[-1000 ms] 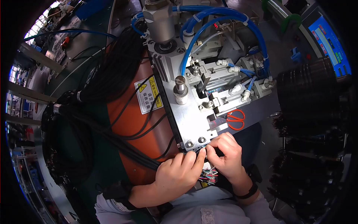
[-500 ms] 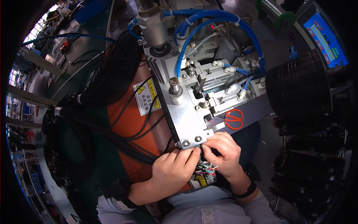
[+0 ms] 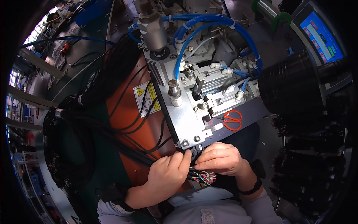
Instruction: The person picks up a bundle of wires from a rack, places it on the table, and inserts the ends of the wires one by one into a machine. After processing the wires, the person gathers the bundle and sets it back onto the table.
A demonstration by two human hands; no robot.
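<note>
Cluttered workshop, grey machine plate over orange housing; below its near edge, left hand and right hand fingers pinched shut on black cable, running leftward.

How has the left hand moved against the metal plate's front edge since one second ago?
No clear move: the left hand stays at the front edge of the metal plate, fingertips by the black cable bundle.

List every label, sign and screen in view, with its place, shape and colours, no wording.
Warning label: on the orange panel left of the metal machine plate, rectangular, white with a yellow triangle, crossed by black cables.
Screen: upper right, beyond the black cylinder, tilted rectangle in a dark frame, bright blue with coloured bars.
No packages can be made out.
</note>
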